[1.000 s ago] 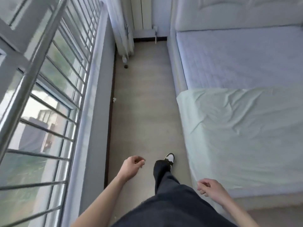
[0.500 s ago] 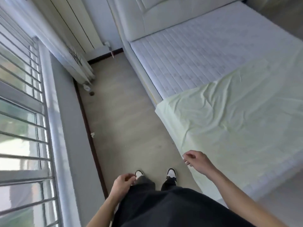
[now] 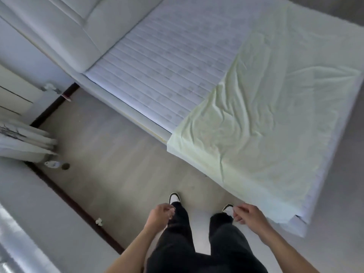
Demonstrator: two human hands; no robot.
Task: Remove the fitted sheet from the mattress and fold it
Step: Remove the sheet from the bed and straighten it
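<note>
Both hands (image 3: 160, 213) lower, sheet (image 3: 266, 134) lengthwise across mattress (image 3: 167, 75).

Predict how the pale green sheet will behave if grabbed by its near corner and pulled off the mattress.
The fitted sheet looks thin and creased, so it will probably go limp and drape rather than hold shape. It already lies loose over half the mattress, so it should likely slide off with little resistance. Both hands are empty, off it.

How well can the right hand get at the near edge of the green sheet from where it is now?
Probably yes. The right hand hangs empty beside the fitted sheet, whose edge drapes over the mattress side just beyond the fingers. Only bare floor lies between them; nothing blocks it.
</note>
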